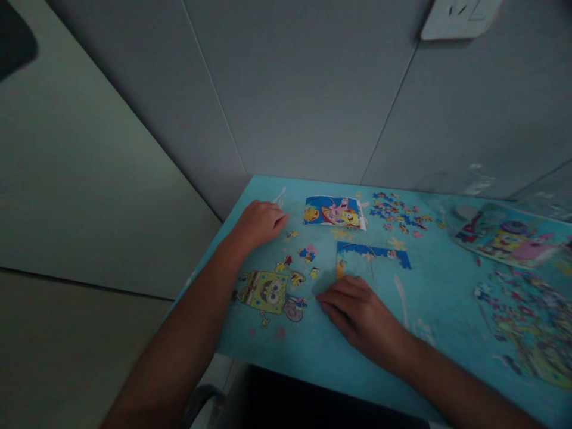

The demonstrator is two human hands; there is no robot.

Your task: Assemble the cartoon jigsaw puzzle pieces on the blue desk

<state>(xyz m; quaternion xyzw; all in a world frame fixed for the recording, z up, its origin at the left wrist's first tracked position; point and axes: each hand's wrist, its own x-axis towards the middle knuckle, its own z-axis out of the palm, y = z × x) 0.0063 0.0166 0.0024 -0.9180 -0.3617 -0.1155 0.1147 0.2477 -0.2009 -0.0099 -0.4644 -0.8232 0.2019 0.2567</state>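
My left hand (263, 223) rests on the blue-green table with its fingers curled in, and nothing shows in it. To its right lies a picture card (333, 212) with cartoon figures. My right hand (351, 304) is low over the table, fingers together and bent; whatever is under its fingertips is hidden. Just above it is a partly joined puzzle edge (370, 248), blue along the top, with an orange piece (341, 267) down its left side. Between the hands are a small cluster of puzzle pieces (307, 254) and a few single pieces (314, 273).
Many loose puzzle pieces (397, 211) are spread at the back. A clear plastic bag (504, 232) with a cartoon print lies at the right. The tabletop (429, 286) carries printed cartoon figures. A grey wall (304, 89) with a socket (462, 18) stands behind it.
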